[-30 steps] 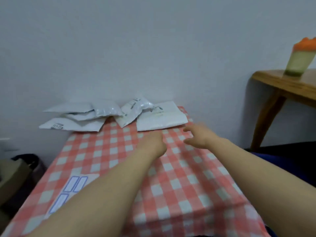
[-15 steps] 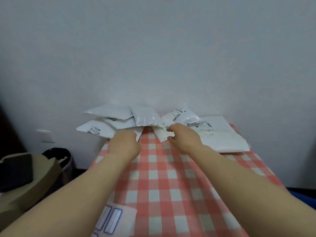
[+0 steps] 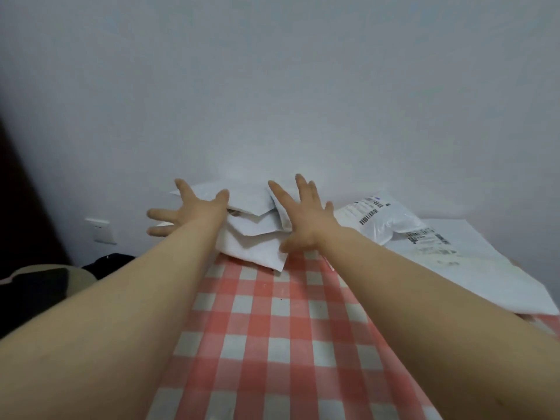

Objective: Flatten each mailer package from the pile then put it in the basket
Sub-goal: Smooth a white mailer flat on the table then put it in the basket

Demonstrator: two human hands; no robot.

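— Now that both hands have opened up, what do I enter as the change?

— Going left to right. Left hand (image 3: 195, 211): half a second ago it was loosely curled at the near edge of the pile. It is now splayed wide, palm down, over the left end of the pile of mailers (image 3: 257, 231). It holds nothing. I cannot tell whether the palm touches the top mailer or hangs just above it.

— And the right?

— Right hand (image 3: 303, 222): same change. It was curled then and is now spread flat over the right side of the pile, thumb down near the edge of the lowest mailer. Nothing is gripped.

— Have the mailers moved?

— Not that I can see. They are stacked and overlapping at the far edge of the worktop (image 3: 272, 328), against the wall. Just right of my right hand lies a puffy labelled mailer (image 3: 385, 221), and beyond it a large flat mailer (image 3: 472, 268). Neither hand touches those two.

— What does it mean for the task?

— My reading: the reach is finished and the pick or press is about to start. No mailer is separated from the pile yet and none is being flattened. The basket is not in view, so I cannot say where the drop will go.
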